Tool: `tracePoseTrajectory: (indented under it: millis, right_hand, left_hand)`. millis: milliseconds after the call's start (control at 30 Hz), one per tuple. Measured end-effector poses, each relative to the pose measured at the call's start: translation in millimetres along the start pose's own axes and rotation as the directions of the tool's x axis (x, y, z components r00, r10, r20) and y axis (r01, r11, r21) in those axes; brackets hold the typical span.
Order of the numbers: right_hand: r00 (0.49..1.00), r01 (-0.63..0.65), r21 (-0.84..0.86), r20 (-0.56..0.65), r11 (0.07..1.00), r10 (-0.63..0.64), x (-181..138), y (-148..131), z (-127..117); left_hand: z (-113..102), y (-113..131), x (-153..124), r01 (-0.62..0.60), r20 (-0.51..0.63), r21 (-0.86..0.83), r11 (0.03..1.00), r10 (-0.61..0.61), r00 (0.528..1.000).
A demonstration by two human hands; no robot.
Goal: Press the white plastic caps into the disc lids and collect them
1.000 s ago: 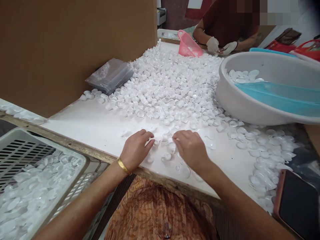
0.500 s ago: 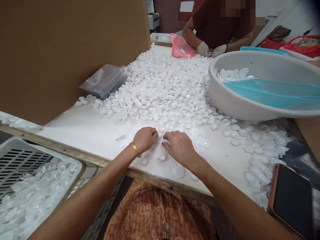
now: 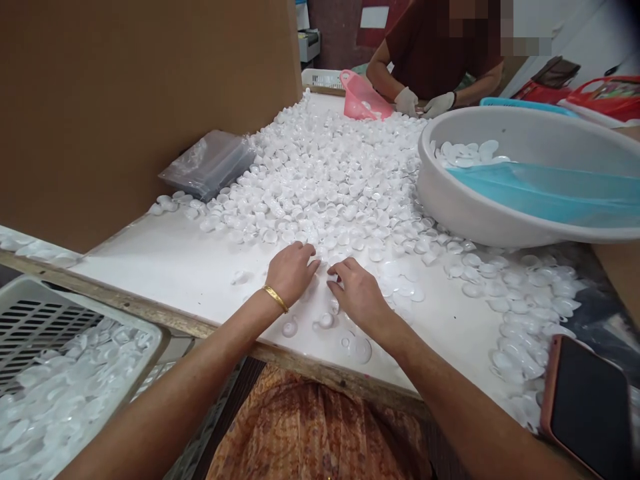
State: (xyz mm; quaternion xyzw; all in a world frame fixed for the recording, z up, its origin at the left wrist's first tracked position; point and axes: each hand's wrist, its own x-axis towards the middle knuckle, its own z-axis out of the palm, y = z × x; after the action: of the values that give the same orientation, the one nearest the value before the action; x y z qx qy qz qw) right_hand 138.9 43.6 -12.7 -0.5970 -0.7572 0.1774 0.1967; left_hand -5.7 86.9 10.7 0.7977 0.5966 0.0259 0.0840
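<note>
My left hand (image 3: 293,272), with a gold bangle at the wrist, reaches to the near edge of a heap of small white plastic caps (image 3: 330,180). Its thumb and forefinger are apart, and I make out nothing held between them. Just right of it, my right hand (image 3: 359,293) hovers low over the white tabletop (image 3: 440,333), fingers curled, with a gap between forefinger and thumb. Below the hands lie a few loose pieces, among them a round white cap (image 3: 327,321) and a clear disc (image 3: 361,349). Flat translucent discs (image 3: 400,280) lie to the right of my right hand.
A large grey basin (image 3: 480,213) stands at right, a phone (image 3: 587,400) near the right corner. A cardboard box (image 3: 150,100) and plastic-wrapped packet (image 3: 210,163) border the left. A crate (image 3: 160,333) of white pieces sits lower left. A gloved co-worker (image 3: 435,60) sits opposite beside a pink scoop (image 3: 357,97).
My left hand has moved forward to the heap, its thumb and forefinger spreading apart. My right hand has shifted slightly, and a small white piece now shows on the table below its thumb.
</note>
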Motion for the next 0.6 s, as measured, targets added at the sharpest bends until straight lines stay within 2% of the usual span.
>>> tracePoseTrajectory:
  millis: [67,133,267,400,500,600]
  right_hand:
    - [1.000,-0.002,0.028,-0.025,1.000,0.003,0,2,2]
    - [0.999,-0.003,0.060,-0.047,0.998,0.006,0,4,2]
    - [0.997,0.057,0.209,-0.069,0.976,-0.043,2,7,3]
    - [0.989,0.145,0.310,-0.020,0.940,-0.147,4,5,5]
    - [0.991,0.124,0.225,0.012,0.966,-0.130,5,4,4]
    - [0.999,0.046,0.014,-0.003,0.999,-0.046,4,6,-2]
  left_hand:
    - [3,4,6,-0.031,-0.026,-0.053,0.998,0.030,0.999]
    - [5,5,12,-0.036,-0.004,-0.082,0.996,0.036,0.999]
    - [0,-3,20,-0.014,0.081,-0.135,0.991,0.025,0.996]
    - [-12,-17,24,-0.018,0.198,-0.192,0.981,0.056,0.979]
    - [-15,-19,30,-0.001,0.252,-0.172,0.985,0.045,0.967]
    - [-12,-15,35,0.032,0.251,-0.101,0.994,-0.006,0.968]
